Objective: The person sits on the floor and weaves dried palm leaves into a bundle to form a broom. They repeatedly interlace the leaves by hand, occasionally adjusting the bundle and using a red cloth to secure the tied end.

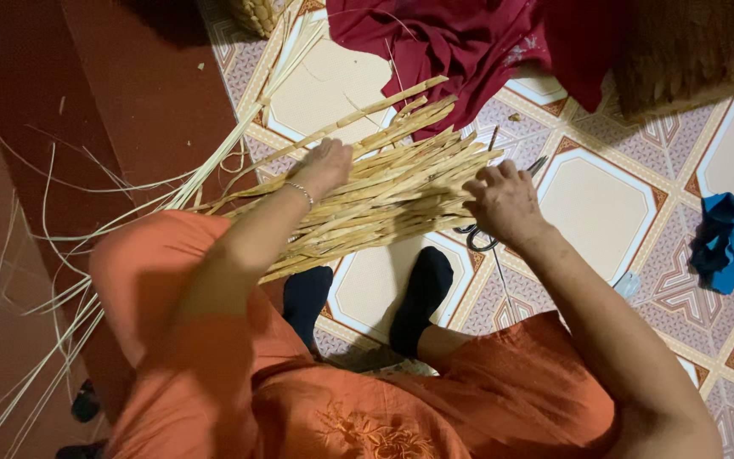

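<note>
Head view, as I read it from my station: the left hand (326, 166) lies palm-down with fingers spread on a bundle of flat straw strips (384, 191) across the patterned tile floor (588, 191). The right hand (503, 204) curls around the bundle's far end, just above dark-handled scissors (479, 238).

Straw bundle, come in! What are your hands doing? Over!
Left hand and right hand both on straw bundle. Scissors beneath right hand. Red cloth lies behind.
</note>
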